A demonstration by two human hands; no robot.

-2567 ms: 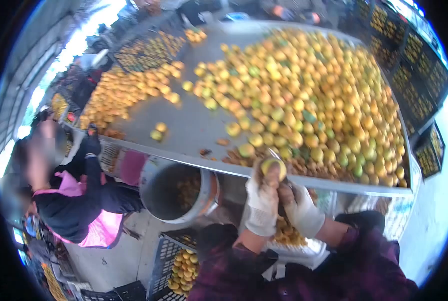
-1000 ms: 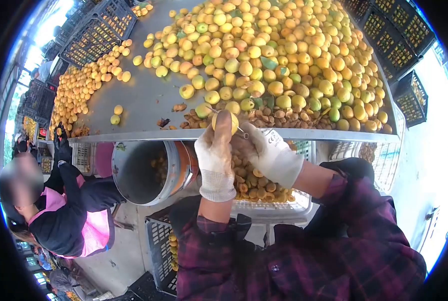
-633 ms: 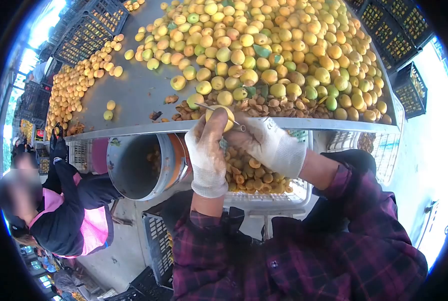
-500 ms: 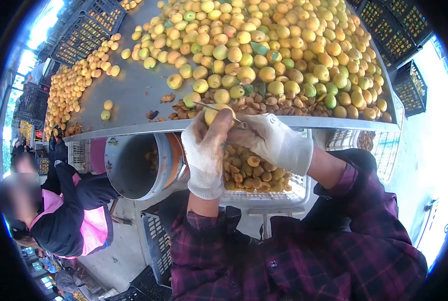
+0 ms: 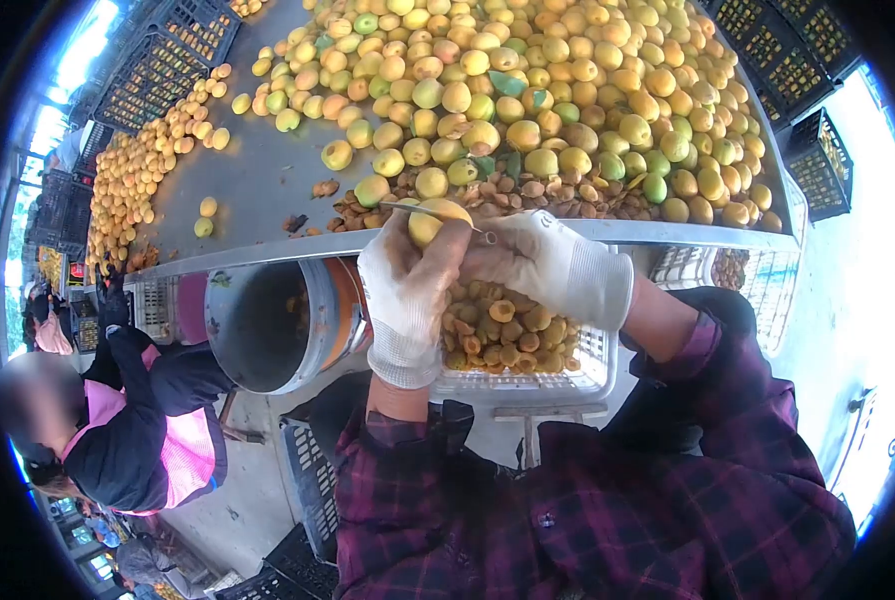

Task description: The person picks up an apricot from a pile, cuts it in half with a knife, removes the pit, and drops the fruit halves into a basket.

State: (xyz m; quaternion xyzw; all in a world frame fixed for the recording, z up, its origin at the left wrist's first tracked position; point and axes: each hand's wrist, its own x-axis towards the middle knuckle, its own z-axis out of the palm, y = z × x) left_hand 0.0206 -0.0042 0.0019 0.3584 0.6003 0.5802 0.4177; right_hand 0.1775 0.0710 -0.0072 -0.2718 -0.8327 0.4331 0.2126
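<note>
My left hand (image 5: pixel 404 300), in a white glove with stained fingers, is closed around a yellow apricot (image 5: pixel 429 228) just over the table's near edge. My right hand (image 5: pixel 557 265), gloved too, grips a thin knife (image 5: pixel 405 207) whose blade lies across the apricot; its handle is mostly hidden by the fingers. Below both hands, a white plastic crate (image 5: pixel 599 365) contains a heap of split apricots (image 5: pixel 507 330). Brown apricot stones (image 5: pixel 542 192) lie along the table's near edge, in front of a large pile of whole apricots (image 5: pixel 567 75).
The metal table (image 5: pixel 237 190) has a raised rim. To the left stands a large bucket (image 5: pixel 317 320), with a seated person (image 5: pixel 157 430) beyond it. Black crates (image 5: pixel 162 75) stand at the far left, and another black crate (image 5: pixel 822 165) is on the right.
The knife blade has shifted slightly and now lies lower across the apricot. Both hands have barely moved; the view has tilted a little.
</note>
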